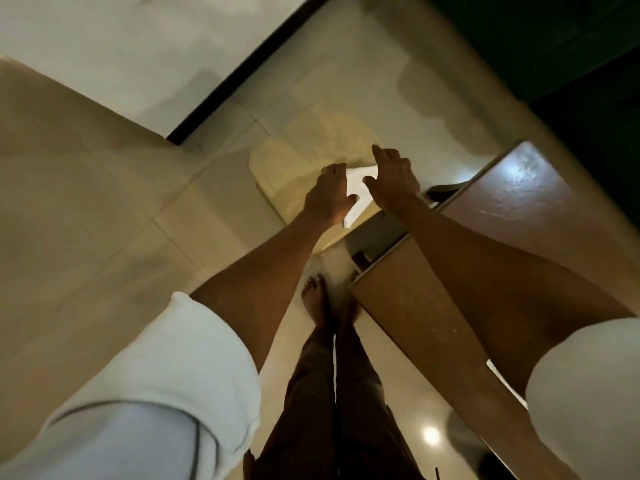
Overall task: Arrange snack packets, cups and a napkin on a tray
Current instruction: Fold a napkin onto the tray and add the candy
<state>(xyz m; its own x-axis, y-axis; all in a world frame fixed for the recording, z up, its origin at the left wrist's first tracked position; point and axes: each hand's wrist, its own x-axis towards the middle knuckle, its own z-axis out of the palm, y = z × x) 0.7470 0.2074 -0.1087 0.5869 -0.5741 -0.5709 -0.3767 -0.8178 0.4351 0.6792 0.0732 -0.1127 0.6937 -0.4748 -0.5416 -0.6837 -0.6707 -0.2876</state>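
Observation:
A white napkin hangs between my two hands, which are stretched out in front of me. My left hand grips its upper left edge with curled fingers. My right hand pinches its upper right corner with the thumb, the other fingers raised. Below the napkin lies a pale cream tray with rounded corners; its near end is hidden by my left hand. No snack packets or cups are in view.
A brown wooden table runs along the right, under my right forearm, with a grey flat object at its left edge. My bare feet stand on a pale tiled floor. A beige surface fills the left.

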